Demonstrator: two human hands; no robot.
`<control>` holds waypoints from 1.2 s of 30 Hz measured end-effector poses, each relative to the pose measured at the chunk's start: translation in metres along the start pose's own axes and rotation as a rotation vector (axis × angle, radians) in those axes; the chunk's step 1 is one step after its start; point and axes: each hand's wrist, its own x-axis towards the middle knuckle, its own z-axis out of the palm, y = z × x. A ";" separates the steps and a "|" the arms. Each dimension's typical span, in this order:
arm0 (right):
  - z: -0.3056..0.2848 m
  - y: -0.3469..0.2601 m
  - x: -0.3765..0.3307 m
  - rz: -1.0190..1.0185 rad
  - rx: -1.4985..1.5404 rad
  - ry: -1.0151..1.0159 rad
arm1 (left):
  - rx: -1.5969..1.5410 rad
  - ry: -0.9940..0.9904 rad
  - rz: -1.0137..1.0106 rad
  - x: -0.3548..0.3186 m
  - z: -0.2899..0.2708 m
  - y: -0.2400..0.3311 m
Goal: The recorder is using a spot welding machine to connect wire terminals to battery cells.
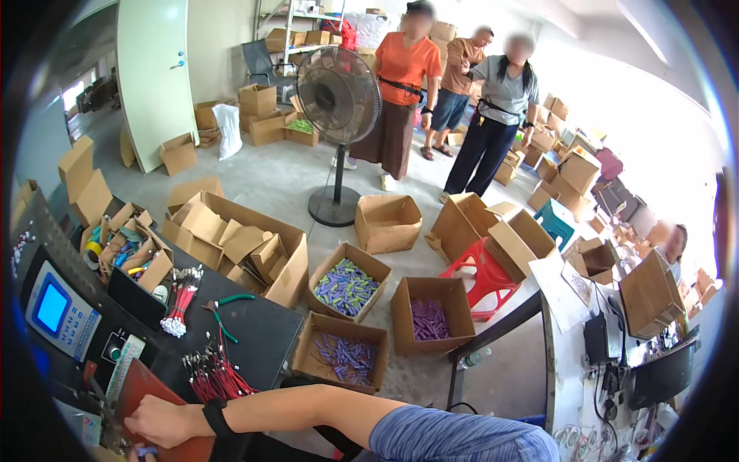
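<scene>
My right hand (pixel 163 422), a black band at its wrist, reaches across from the lower right. Its fingers are curled against the edge of a machine by a reddish-brown plate (pixel 137 385); what they grip, if anything, is hidden. Just below it, only the fingertips of my left hand (pixel 138 456) show at the lower edge, closed on a small purple cylindrical piece (pixel 146 450). The machine's panel (pixel 61 310) has a lit blue screen. On the black bench lie a bundle of red wires with white connectors (pixel 178 304), another red wire bundle (pixel 217 376) and green-handled pliers (pixel 229 304).
Floor boxes hold purple and green cylinders (pixel 346 287), blue-purple cylinders (pixel 342 359) and purple pieces (pixel 429 319). A larger carton (pixel 286 250) holds flattened cardboard. Beyond stand a fan (pixel 339 96), a red stool (pixel 485 279) and three people. A cluttered white bench (pixel 560 369) is at right.
</scene>
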 end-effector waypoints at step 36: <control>-0.005 -0.004 0.000 -0.014 -0.037 -0.037 | -0.094 -0.034 0.005 -0.003 -0.004 -0.023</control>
